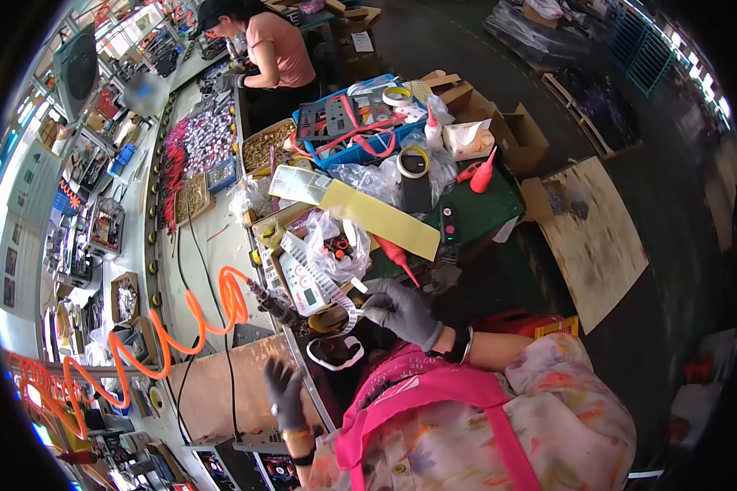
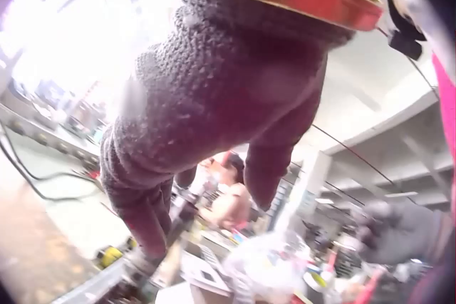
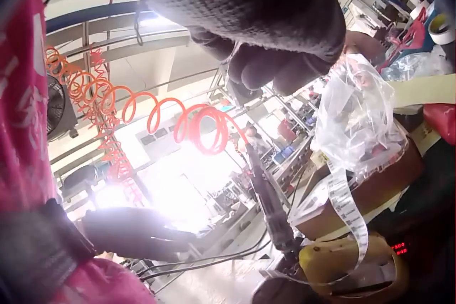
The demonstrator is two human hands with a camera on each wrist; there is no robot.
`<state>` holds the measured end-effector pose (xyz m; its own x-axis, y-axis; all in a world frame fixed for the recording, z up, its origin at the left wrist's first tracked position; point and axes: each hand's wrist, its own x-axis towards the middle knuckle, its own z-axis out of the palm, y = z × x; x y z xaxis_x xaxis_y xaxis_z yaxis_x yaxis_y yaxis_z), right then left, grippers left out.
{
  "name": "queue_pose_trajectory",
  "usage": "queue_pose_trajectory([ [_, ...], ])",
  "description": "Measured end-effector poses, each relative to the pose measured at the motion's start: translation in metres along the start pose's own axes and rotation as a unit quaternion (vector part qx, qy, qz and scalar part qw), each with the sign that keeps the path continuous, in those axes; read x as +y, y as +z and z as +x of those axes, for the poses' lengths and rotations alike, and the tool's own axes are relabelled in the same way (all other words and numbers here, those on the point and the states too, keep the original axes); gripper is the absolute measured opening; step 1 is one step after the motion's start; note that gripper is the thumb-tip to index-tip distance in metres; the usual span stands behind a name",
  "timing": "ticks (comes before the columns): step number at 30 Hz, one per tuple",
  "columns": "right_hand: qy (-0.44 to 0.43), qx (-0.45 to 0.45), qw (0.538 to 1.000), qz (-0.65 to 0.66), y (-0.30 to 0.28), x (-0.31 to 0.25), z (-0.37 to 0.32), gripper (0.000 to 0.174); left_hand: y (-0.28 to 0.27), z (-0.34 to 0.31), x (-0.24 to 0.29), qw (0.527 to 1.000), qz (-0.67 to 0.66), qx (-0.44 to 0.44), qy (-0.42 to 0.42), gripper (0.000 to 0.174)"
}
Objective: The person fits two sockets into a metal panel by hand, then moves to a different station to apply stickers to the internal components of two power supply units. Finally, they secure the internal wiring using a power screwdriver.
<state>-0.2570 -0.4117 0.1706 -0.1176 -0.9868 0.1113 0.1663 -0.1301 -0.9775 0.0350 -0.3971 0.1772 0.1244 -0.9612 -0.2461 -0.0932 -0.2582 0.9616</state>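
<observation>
My gloved right hand (image 1: 405, 313) is raised beside the box of parts, fingers bent, pinching a small white label (image 1: 359, 285) at its fingertips. A strip of printed labels (image 1: 336, 290) curls down just beside those fingers; in the right wrist view the strip (image 3: 345, 208) hangs below a clear plastic bag (image 3: 360, 115) and loops over a yellowish ring (image 3: 356, 265). My gloved left hand (image 1: 282, 394) hovers over the bench edge with its fingers apart and nothing in it. Above it hangs a power screwdriver (image 1: 274, 305) on an orange coiled hose (image 1: 172, 331).
A white device with a small screen (image 1: 303, 286) stands beside the bag. Behind lie a yellow sheet (image 1: 381, 219), red squeeze bottles (image 1: 483, 173) and a blue crate (image 1: 356, 151). A brown board (image 1: 221, 385) covers the near bench. Another person (image 1: 274, 49) works farther along the line.
</observation>
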Motion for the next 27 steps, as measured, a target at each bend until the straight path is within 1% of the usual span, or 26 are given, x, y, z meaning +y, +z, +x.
queue_pose_trajectory([
  [1, -0.001, 0.007, 1.0, 0.0, 0.0, 0.003, 0.0, 0.036, -0.023, -0.007, -0.009, 0.998, -0.027, 0.057, -0.002, 0.064],
  [2, -0.005, -0.007, 0.999, -0.048, 0.0, 0.001, 0.001, 0.033, -0.043, -0.017, -0.011, 0.993, -0.018, 0.116, -0.029, 0.061],
  [3, 0.002, -0.015, 0.999, -0.041, 0.0, 0.006, 0.001, 0.032, -0.062, -0.028, -0.015, 0.983, -0.01, 0.176, -0.056, 0.058],
  [5, 0.04, -0.036, 0.999, -0.004, 0.006, 0.012, 0.002, 0.032, -0.098, -0.045, -0.036, 0.942, 0.026, 0.325, -0.082, 0.052],
  [6, 0.011, -0.07, 0.997, -0.034, 0.005, 0.016, 0.003, 0.036, -0.121, -0.051, -0.058, 0.936, 0.021, 0.346, -0.067, 0.051],
  [7, -0.004, -0.076, 0.996, -0.054, 0.004, 0.02, 0.004, 0.036, -0.143, -0.054, -0.086, 0.926, 0.017, 0.373, -0.053, 0.05],
  [8, -0.019, -0.09, 0.993, -0.069, 0.005, 0.023, 0.004, 0.036, -0.159, -0.057, -0.102, 0.913, 0.014, 0.406, -0.037, 0.05],
  [9, -0.035, -0.111, 0.99, -0.079, 0.009, 0.026, 0.005, 0.037, -0.163, -0.059, -0.094, 0.921, 0.071, 0.38, -0.038, 0.05],
  [10, 0.018, -0.127, 0.992, -0.001, 0.013, 0.026, 0.005, 0.037, -0.162, -0.064, -0.092, 0.912, 0.076, 0.404, -0.007, 0.049],
  [11, 0.031, -0.154, 0.987, -0.016, 0.011, 0.02, 0.009, 0.038, -0.153, -0.065, -0.086, 0.898, 0.079, 0.433, 0.023, 0.048],
  [12, -0.012, -0.161, 0.983, -0.089, 0.012, 0.026, 0.012, 0.039, -0.153, -0.069, -0.087, 0.899, 0.065, 0.434, -0.008, 0.046],
  [13, -0.004, -0.164, 0.985, -0.053, 0.013, 0.03, 0.013, 0.039, -0.159, -0.079, -0.086, 0.897, 0.051, 0.437, -0.039, 0.045],
  [14, 0.005, -0.166, 0.986, -0.016, 0.015, 0.027, 0.016, 0.039, -0.146, -0.084, -0.071, 0.883, 0.06, 0.447, -0.126, 0.045],
  [15, -0.036, -0.176, 0.976, -0.119, 0.012, 0.018, 0.02, 0.038, -0.15, -0.09, -0.082, 0.907, 0.058, 0.41, -0.069, 0.051],
  [16, -0.057, -0.178, 0.972, -0.14, 0.011, 0.027, 0.02, 0.038, -0.156, -0.101, -0.09, 0.887, 0.175, 0.41, -0.118, 0.056],
  [17, -0.048, -0.181, 0.976, -0.111, 0.012, 0.032, 0.018, 0.04, -0.138, -0.1, -0.052, 0.883, 0.161, 0.398, -0.188, 0.06],
  [18, 0.019, -0.196, 0.978, -0.073, 0.014, 0.035, 0.016, 0.039, -0.161, -0.101, -0.093, 0.904, 0.077, 0.396, -0.137, 0.065],
  [19, 0.054, -0.181, 0.98, -0.055, 0.02, 0.029, 0.015, 0.035, -0.144, -0.094, -0.067, 0.9, 0.072, 0.394, -0.169, 0.058],
  [20, 0.064, -0.199, 0.976, -0.059, 0.02, 0.032, 0.011, 0.036, -0.138, -0.085, -0.05, 0.89, 0.124, 0.371, -0.235, 0.054],
  [21, 0.056, -0.211, 0.975, -0.041, 0.023, 0.035, 0.009, 0.037, -0.129, -0.079, -0.04, 0.881, 0.171, 0.371, -0.239, 0.056],
  [22, 0.063, -0.225, 0.971, -0.042, 0.027, 0.035, 0.005, 0.037, -0.146, -0.079, -0.085, 0.865, 0.311, 0.373, -0.125, 0.062],
  [23, 0.069, -0.235, 0.969, -0.046, 0.033, 0.035, 0.001, 0.037, -0.129, -0.073, -0.058, 0.819, 0.371, 0.382, -0.212, 0.06],
  [25, 0.068, -0.256, 0.963, -0.041, 0.049, 0.034, -0.006, 0.038, -0.136, -0.077, -0.06, 0.902, 0.182, 0.366, -0.138, 0.06],
  [27, 0.073, -0.276, 0.958, -0.043, 0.065, 0.032, -0.015, 0.038, -0.143, -0.086, -0.07, 0.907, 0.144, 0.38, -0.113, 0.06],
])
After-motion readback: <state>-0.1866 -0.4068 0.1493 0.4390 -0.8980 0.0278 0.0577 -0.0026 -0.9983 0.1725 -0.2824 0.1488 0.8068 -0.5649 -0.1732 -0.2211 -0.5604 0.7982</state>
